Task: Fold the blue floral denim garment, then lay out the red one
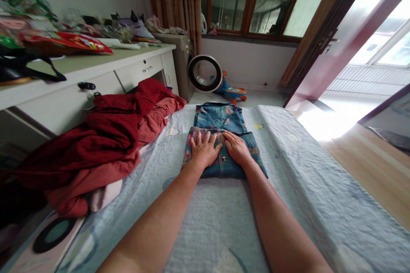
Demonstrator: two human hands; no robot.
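A blue denim shirt point(235, 171) with a floral pattern lies folded on the pale blue quilted bed cover point(288, 170). Its collar end points away from me, and the lower part is folded up over the rest. My left hand point(204, 150) rests on the folded part with the fingers spread flat. Beside it, my right hand point(237, 147) lies on the same layer, fingers stretched forward near the fold's upper edge. Neither hand grips the cloth. A small metal button or tag shows between the two hands.
Red clothes and blankets point(112, 136) are heaped along the bed's left side. Behind them runs a white desk point(128, 66) covered with clutter. A washing machine with its round door point(205, 73) swung open stands ahead, near a blue ride-on toy point(232, 91). An open door point(336, 47) is at right.
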